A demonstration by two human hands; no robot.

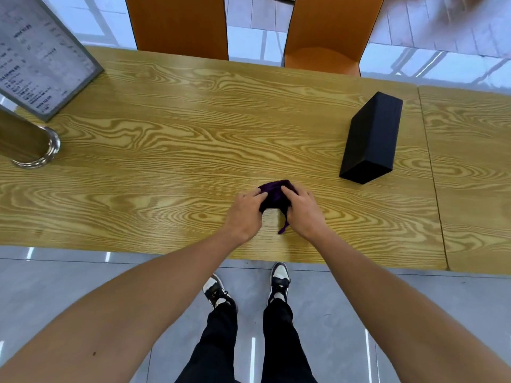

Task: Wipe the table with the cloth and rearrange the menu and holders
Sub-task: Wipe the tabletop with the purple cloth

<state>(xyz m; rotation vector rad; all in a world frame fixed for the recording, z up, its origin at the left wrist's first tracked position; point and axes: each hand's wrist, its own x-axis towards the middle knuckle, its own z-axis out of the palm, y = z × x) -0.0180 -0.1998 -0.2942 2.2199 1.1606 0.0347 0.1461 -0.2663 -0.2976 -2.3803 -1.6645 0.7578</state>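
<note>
A dark purple cloth (273, 193) is bunched up on the wooden table (166, 150), near its front edge. My left hand (246, 212) grips the cloth's left side and my right hand (302, 211) grips its right side; a loose corner hangs down between them. A grey framed menu (41, 59) stands tilted at the far left. In front of the menu is a tall cylinder holder with a shiny metal base (38, 153), cut off by the frame edge. A black box-shaped holder (372, 139) lies on the table to the right.
Two orange chairs (179, 26) (329, 37) stand against the table's far side. A seam (431, 175) divides this table from a second one on the right. My feet (249, 286) are on the grey tiled floor below the front edge.
</note>
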